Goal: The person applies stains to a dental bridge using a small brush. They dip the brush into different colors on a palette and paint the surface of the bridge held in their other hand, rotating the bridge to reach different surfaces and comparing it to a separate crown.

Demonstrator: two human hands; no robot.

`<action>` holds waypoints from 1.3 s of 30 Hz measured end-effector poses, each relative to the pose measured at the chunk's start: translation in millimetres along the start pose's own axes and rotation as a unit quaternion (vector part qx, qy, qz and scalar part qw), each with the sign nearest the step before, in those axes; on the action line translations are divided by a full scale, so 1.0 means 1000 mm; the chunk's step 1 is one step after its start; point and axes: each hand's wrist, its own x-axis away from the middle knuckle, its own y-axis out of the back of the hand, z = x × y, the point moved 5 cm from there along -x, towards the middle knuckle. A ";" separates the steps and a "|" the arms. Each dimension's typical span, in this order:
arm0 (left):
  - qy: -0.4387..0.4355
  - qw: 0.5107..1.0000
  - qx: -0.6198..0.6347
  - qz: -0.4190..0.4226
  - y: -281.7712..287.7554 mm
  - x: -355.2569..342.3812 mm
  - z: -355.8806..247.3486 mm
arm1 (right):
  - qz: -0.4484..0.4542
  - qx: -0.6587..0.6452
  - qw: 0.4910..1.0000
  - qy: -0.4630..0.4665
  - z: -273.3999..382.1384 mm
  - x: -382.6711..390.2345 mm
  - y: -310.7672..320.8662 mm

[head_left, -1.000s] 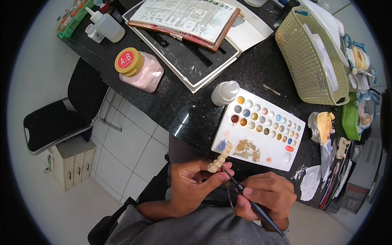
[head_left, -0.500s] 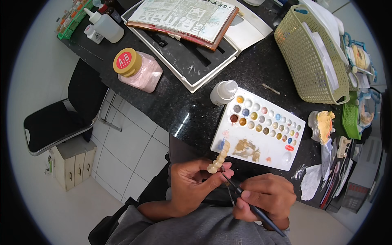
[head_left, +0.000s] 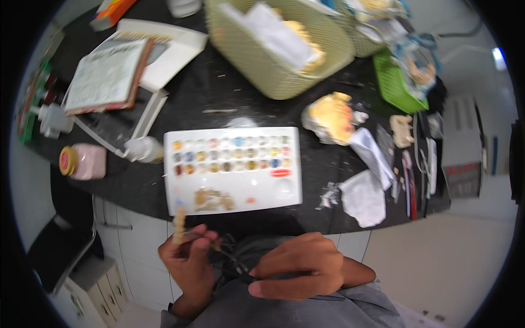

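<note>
My left hand [head_left: 188, 268] is closed at the near edge of the table, left of the middle. Upright at its fingertips stands a dental bridge [head_left: 179, 225], a curved row of cream tooth crowns. Thin metal loops [head_left: 232, 254], like the handles of a clamp, hang beside its fingers; blur hides how they join the bridge. My right hand [head_left: 301, 268] is closed around a slim dark-handled tool [head_left: 248, 277], apart from the bridge; its tip is too blurred to make out. Just beyond lies a white palette [head_left: 257, 202] with rows of coloured wells and brown smears.
A plaster dental model [head_left: 331, 117] and crumpled white tissue [head_left: 363, 199] lie right of the palette. Behind it stands a pale green basket [head_left: 262, 76]. Left are a white bottle [head_left: 145, 149], a pink-filled jar [head_left: 90, 161] and a worn book [head_left: 106, 74]. Slim tools [head_left: 410, 186] lie far right.
The view has swung to the right, so the table things shift left. My right hand has drawn the dark-handled tool away from the bridge. My left hand still holds the bridge.
</note>
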 end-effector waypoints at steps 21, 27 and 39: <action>-0.059 0.987 -0.063 0.133 -0.049 0.056 0.003 | 0.135 0.515 0.812 -0.239 0.024 0.061 0.131; -0.038 0.982 -0.076 0.166 -0.063 0.066 0.008 | -0.122 0.515 0.775 -0.344 0.056 0.095 0.203; -0.009 0.951 -0.084 0.297 -0.100 0.085 0.020 | -0.120 0.469 0.844 -0.232 0.012 0.072 0.232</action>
